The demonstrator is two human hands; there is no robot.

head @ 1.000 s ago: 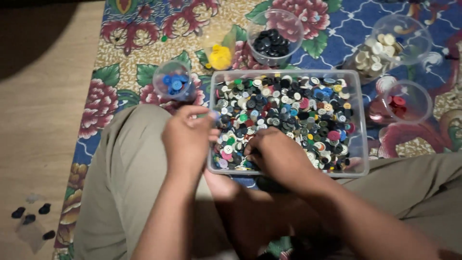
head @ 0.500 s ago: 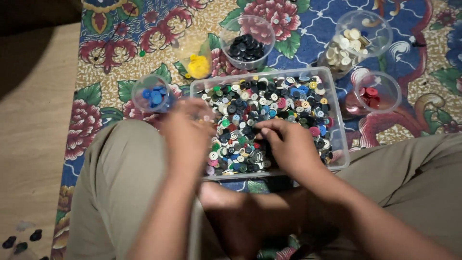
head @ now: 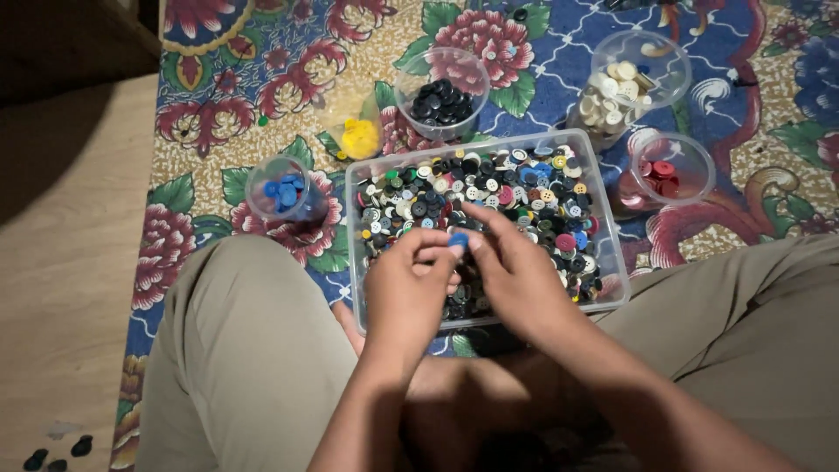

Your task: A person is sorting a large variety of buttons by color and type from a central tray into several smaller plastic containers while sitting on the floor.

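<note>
A clear plastic tray (head: 353, 262) full of mixed coloured buttons (head: 524, 188) sits on a flowered rug in front of my crossed legs. My left hand (head: 409, 284) hovers over the tray's near left part and pinches a small blue button (head: 458, 239) at its fingertips. Just right of it, my right hand (head: 517, 267) lies over the buttons, its fingers spread and pointing towards the blue button; I see nothing held in it.
Clear cups ring the tray: blue buttons (head: 284, 190) to the left, yellow (head: 358, 136) and black (head: 441, 100) behind it, cream (head: 622, 83) and red (head: 669, 170) to the right. Wooden floor (head: 61, 262) lies left of the rug, with a few dark buttons (head: 57, 454) on it.
My left hand has moved from the tray's left edge towards the middle and now shows a blue button at its fingertips. My right hand has closed in beside it. The view has tilted.
</note>
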